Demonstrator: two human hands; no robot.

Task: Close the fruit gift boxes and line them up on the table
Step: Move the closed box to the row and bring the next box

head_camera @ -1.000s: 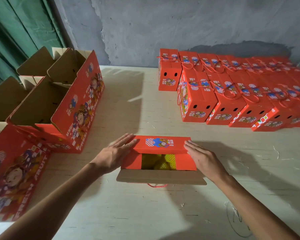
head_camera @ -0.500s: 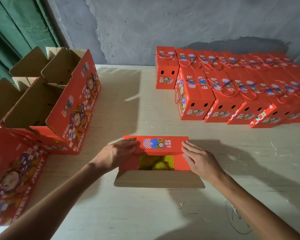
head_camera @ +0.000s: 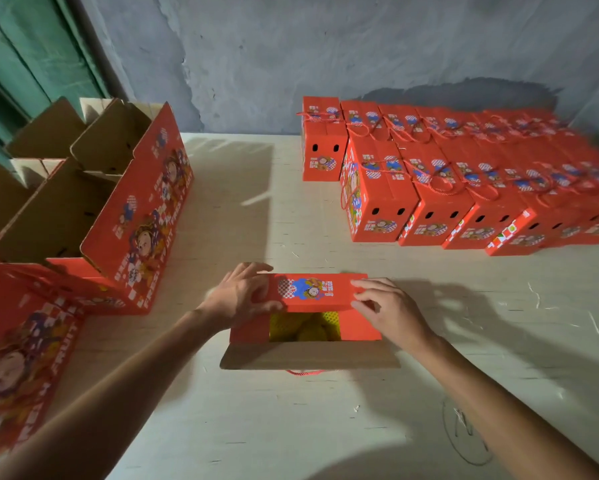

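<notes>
Both our left hand [head_camera: 237, 295] and right hand [head_camera: 388, 308] pinch the far flap [head_camera: 317, 292] at frame center; we should press it flat before folding the near flap [head_camera: 308, 355].

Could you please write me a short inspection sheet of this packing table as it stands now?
Surface: pale table, scuffed.
Job's things: box half closed, far flap folded over, near flap open, yellow fruit showing; closed boxes in rows far right.
Clutter: open empty boxes at left.
Hands: left hand and right hand grip the far flap's ends.
Cables: thin wire loop near right.
Surroundings: grey wall, green curtain.
</notes>
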